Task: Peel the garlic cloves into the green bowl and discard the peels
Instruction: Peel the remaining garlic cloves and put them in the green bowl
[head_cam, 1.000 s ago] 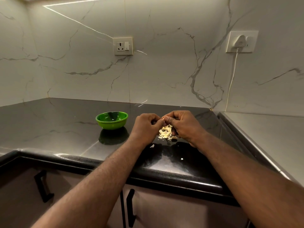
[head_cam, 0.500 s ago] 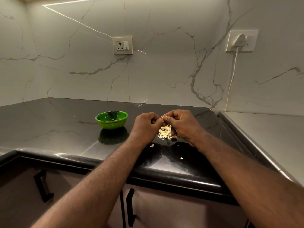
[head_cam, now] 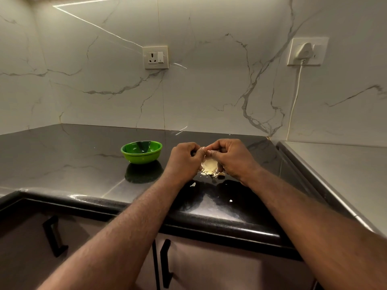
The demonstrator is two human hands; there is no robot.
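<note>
cupboard handles [head_cam: 54, 237] are seen low at the far left, under the dark countertop [head_cam: 79, 164]. further right the green bowl [head_cam: 142, 152] is set upright on that countertop, near the left hand [head_cam: 184, 159] but apart from it; whether any peeled garlic lies inside cannot be told. the left hand is curled, its fingertips brought against those of the right, and a small thing is pinched between them, judged to be a garlic clove [head_cam: 206, 152], almost wholly hidden by the fingers. below the pinch a pale heap of peels [head_cam: 210, 167] is seen; whether its upper sheet hangs from the clove or lies on the heap cannot be told. loose scraps [head_cam: 192, 184] are scattered nearer the countertop's front edge. the right hand [head_cam: 232, 158] is curled likewise, thumb and forefinger closed on the same clove. the peeling step is judged to be in hand. several slips are possible from here: the clove could be squeezed out of the pinch and shot across the glossy countertop if the skin gives way suddenly; skin could be carried into the bowl if it clings when the clove is dropped; light scraps could be brushed over the edge by a forearm and so be missed when the peels are discarded. at the far right a steel surface [head_cam: 339, 168] adjoins the countertop.
</note>
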